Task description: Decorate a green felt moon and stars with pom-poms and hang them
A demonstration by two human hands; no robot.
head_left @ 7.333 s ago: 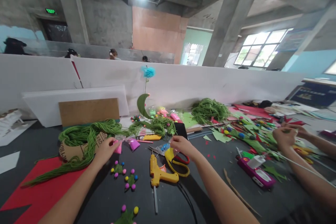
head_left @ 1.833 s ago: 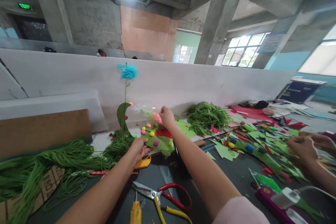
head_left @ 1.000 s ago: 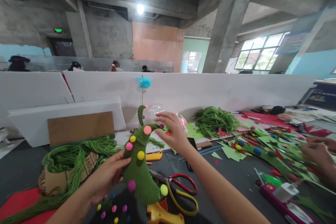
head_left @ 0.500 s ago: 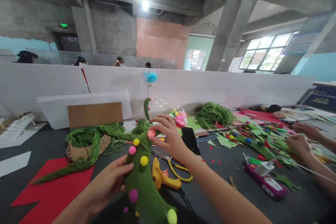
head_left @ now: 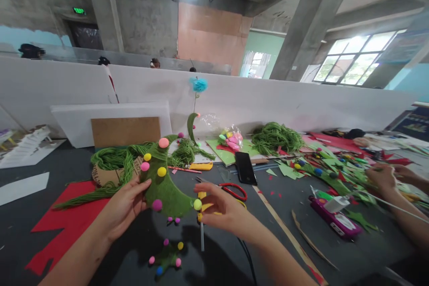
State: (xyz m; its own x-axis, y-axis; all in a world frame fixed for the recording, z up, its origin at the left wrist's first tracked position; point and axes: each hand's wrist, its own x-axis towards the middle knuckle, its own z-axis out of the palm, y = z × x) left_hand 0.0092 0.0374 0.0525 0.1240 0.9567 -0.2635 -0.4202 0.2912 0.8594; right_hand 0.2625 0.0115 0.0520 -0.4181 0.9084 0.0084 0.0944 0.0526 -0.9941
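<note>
My left hand (head_left: pixel 129 205) grips the left edge of a green felt crescent moon (head_left: pixel 172 192), thumb on its front. Pink, yellow and purple pom-poms dot the felt, and a yellow-green pom-pom (head_left: pixel 197 204) sits at its lower right tip. Right beside that tip is my right hand (head_left: pixel 224 210), fingers curved and apart; whether they touch the pom-pom I cannot tell. A yellow glue gun (head_left: pixel 201 195) lies mostly hidden behind this hand, with a clear glue stick (head_left: pixel 202 237) showing. Below the moon lies a small green felt star (head_left: pixel 166 257) with pom-poms at its points.
Green yarn (head_left: pixel 278 137) and a black phone (head_left: pixel 245 167) lie toward the back, near red-handled scissors (head_left: pixel 236 191). Red felt (head_left: pixel 67 214) is at left. A purple tape-like box (head_left: pixel 335 221) lies at right, near another person's hands (head_left: pixel 385 178). A white partition (head_left: pixel 268 98) stands behind.
The crescent has tilted and moved left in my left hand. My right hand has left the coral pom-pom at the upper tip and come down beside the lower tip.
</note>
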